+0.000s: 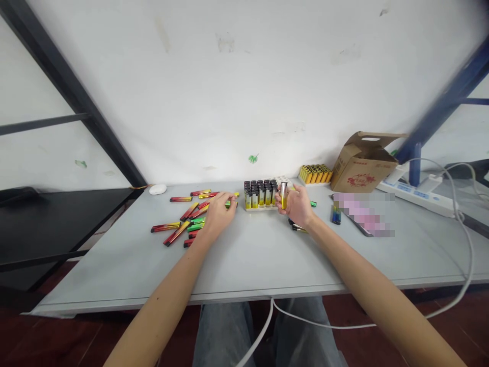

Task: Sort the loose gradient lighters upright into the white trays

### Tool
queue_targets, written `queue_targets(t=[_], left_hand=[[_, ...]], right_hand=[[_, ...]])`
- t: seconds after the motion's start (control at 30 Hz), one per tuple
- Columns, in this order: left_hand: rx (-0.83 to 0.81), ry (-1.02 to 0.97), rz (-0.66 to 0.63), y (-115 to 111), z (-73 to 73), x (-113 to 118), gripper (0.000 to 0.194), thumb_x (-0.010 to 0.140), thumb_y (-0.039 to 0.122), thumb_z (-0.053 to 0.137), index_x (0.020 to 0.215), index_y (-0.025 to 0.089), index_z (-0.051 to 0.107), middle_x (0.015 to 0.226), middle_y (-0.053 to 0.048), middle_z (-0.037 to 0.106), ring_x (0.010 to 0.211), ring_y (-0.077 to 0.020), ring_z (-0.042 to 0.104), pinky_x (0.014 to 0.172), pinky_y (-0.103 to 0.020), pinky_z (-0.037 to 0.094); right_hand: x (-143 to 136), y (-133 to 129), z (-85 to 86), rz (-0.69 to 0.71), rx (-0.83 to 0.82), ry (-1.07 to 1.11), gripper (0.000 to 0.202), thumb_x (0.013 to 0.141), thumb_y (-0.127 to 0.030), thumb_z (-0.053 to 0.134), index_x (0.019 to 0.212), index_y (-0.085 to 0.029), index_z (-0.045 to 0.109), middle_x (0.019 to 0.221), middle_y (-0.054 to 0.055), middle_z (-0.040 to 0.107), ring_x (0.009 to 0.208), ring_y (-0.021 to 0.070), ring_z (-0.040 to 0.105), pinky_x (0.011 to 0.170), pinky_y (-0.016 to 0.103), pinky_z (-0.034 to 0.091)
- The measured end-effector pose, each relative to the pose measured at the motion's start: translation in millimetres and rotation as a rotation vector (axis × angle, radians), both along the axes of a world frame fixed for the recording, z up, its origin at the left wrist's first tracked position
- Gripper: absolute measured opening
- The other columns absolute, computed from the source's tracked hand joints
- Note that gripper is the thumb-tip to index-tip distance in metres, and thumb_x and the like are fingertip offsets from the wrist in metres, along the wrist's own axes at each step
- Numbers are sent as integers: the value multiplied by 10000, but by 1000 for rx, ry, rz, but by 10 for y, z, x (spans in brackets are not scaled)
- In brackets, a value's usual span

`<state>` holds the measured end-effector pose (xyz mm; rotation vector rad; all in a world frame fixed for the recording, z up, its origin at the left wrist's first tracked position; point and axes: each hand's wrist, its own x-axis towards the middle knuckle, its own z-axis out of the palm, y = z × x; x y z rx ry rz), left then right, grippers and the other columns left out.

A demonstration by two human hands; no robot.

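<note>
My right hand (297, 204) grips a yellow and silver lighter (283, 195), held upright beside the right end of a white tray (263, 208). Rows of black-topped lighters (261, 193) stand in that tray. My left hand (222, 210) is to its left, palm down with curled fingers. A green lighter (231, 204) shows just under its fingertips; whether the fingers grip it is hidden. Loose red and yellow lighters (177, 233) and green lighters (196, 224) lie scattered left of my left hand. Partly behind my right wrist lie a few more lighters (299, 228).
At the back right stand a second batch of yellow lighters (315, 174) and an open cardboard box (362, 164). A blue lighter (336, 215) lies by a phone-like slab (359, 214), partly pixelated. A power strip (420, 196) with white cables is farther right. A white earbud case (158, 189) sits back left.
</note>
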<state>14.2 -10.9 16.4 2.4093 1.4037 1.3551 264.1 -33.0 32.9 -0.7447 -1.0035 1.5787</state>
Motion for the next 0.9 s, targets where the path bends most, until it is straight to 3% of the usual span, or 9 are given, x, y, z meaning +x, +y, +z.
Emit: queue_targets(t=[0.1,0.33,0.7,0.77,0.9], left_hand=[[12,-8,-4,-7,5,7,178,880,182,455,845,209,627,889,-42,692,880,-193,638,823,-341,496],[24,9,-13,7,-15,13,186,886,191,448,846,204,628,890,-46,693,876,-194,638,823,-343,493],[21,-7,-19,-14,14,16,175,879,185,450,835,209,619,889,-41,691,877,-190,638,816,-333,492],[19,-8,-19,-13,12,15,172,875,183,454,837,209,620,891,-41,691,874,-189,637,812,-334,492],[-7,0,-12,-8,3,16,169,869,187,459,835,211,623,888,-40,692,857,-192,638,801,-343,495]], right_hand=[[-26,1,-8,-13,9,-20,229,778,-415,549,916,-249,472,719,-20,555,589,137,538,449,217,387],[-56,-10,-25,-4,28,37,223,826,-386,612,969,-235,532,858,8,664,782,165,659,613,281,539],[-65,-5,-26,26,113,-5,234,836,-403,621,996,-232,607,1004,62,700,924,204,667,791,354,557],[-77,-1,-28,-29,154,-46,258,822,-430,633,996,-240,614,1057,64,692,981,210,655,816,353,549],[-63,18,-7,-267,307,-160,277,808,-468,636,990,-260,654,1138,38,673,1123,206,592,908,339,509]])
